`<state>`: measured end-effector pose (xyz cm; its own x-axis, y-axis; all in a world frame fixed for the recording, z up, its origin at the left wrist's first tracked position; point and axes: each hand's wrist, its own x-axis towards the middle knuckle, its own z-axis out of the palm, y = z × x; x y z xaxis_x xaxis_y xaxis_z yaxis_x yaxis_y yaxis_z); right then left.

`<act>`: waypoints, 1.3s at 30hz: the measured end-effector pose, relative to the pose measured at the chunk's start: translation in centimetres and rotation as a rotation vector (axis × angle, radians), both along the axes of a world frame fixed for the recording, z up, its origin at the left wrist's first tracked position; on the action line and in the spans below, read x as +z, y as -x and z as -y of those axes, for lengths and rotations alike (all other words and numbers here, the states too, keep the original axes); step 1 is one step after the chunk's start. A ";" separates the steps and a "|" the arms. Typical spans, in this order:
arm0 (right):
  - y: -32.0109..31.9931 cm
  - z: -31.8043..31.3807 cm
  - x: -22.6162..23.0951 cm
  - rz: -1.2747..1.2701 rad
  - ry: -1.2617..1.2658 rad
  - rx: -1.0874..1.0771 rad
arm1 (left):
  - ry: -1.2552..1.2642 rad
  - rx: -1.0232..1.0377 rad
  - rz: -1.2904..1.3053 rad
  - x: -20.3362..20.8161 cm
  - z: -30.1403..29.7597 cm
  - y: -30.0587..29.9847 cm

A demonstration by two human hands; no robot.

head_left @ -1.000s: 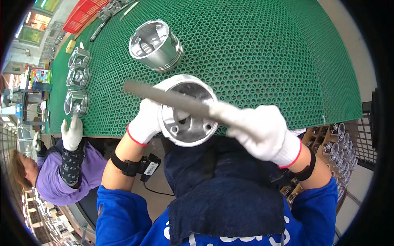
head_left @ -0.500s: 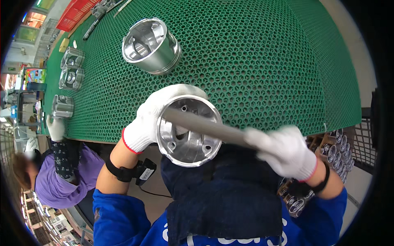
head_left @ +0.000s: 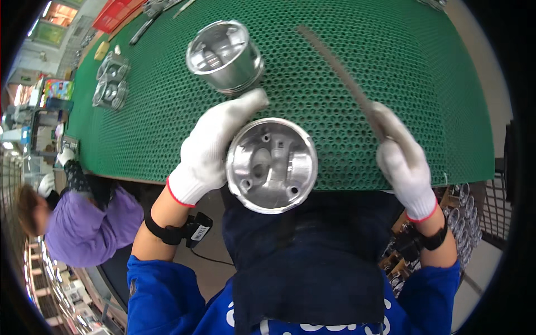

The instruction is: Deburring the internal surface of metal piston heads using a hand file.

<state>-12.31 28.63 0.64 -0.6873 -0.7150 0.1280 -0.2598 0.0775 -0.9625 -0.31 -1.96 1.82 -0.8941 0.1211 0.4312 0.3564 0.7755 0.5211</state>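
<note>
A silvery metal piston (head_left: 272, 187) is at the near edge of the green mat, its hollow inside facing up toward me. My left hand (head_left: 212, 142), in a white glove with a red cuff, grips it from the left; some fingers are hidden behind its wall. In my right hand (head_left: 405, 162), gloved the same way, is a long flat grey file (head_left: 340, 70). The file points up and to the left over the mat, apart from the piston and slightly blurred. Just beyond my left hand, a second piston (head_left: 226, 58) stands tilted-looking on the mat, open side up.
The green perforated mat (head_left: 363, 33) covers the table. More pistons (head_left: 111, 86) stand at the far left, near a red crate (head_left: 117, 14) and a dark-handled tool (head_left: 144, 30). Stacked pistons (head_left: 460, 215) fill crates below the right edge. A person in purple (head_left: 92, 229) works at the left.
My right hand has swung the file out of the piston, up and right over the mat. The held piston has moved slightly right and up. The co-worker's hand has moved left with a piston.
</note>
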 end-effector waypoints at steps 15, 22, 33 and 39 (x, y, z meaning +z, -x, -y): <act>0.0 -2.8 -4.2 0.108 0.081 -0.145 | 0.431 -0.343 0.039 7.8 -1.9 -2.5; -0.7 -2.2 -5.2 -0.047 0.124 -0.228 | 0.591 -0.163 0.108 7.8 2.1 -3.9; 0.4 -3.1 -5.0 0.066 0.175 -0.192 | 0.590 1.212 0.478 3.4 28.2 -11.4; -1.2 -1.7 -4.0 0.062 0.078 -0.241 | 0.442 0.423 -0.338 4.9 13.0 0.0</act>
<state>-11.07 30.29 -3.32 -0.8447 -0.5196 0.1285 -0.1833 0.0551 -0.9815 -0.28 -14.99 6.74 -0.7289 0.0203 0.6843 0.0642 0.9972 0.0388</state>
